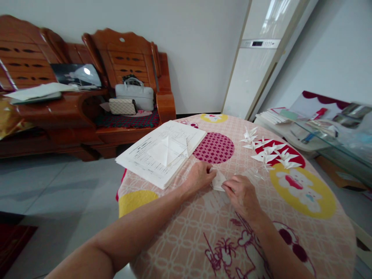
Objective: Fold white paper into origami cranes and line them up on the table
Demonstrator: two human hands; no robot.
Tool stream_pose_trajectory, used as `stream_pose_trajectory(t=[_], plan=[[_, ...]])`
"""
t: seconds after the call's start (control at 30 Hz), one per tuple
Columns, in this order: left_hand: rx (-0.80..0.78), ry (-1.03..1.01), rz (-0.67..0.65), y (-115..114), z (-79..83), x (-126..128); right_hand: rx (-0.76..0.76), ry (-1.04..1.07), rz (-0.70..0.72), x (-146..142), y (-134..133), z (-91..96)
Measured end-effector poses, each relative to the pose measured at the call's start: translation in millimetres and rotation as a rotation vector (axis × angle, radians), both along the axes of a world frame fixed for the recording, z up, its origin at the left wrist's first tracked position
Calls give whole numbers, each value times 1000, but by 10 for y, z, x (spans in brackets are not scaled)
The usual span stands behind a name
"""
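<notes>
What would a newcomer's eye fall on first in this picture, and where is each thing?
Probably the cluster of white folded-paper birds, bright against the right side of the cloth-covered table. Next, perhaps, the left hand and right hand, both on a small piece of folded white paper near the table's middle. Beyond, at upper left, stand glossy carved wooden seats.

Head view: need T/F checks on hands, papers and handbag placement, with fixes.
1. Both the left hand and the right hand touch the small folded paper. True.
2. The paper cranes sit on the paper stack. False: they sit on the tablecloth, right of the stack.
3. The stack lies left of the small folded paper. True.
4. The grey handbag is on the table. False: it is on the wooden chair.
</notes>
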State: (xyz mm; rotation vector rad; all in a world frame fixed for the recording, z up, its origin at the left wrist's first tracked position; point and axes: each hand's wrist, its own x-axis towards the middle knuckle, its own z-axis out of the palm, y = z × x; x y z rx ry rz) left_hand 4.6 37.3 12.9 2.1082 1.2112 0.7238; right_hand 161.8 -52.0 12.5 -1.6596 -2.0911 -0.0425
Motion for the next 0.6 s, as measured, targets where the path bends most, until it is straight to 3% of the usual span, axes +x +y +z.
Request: stream_pose_trajectory(t=[0.27, 0.6], plan=[[-43, -21, -35, 34, 55, -33, -219, -76, -63, -7, -37, 21], [-21, -71, -68, 52, -27, -41, -214, -20, -140, -77, -27, -5]])
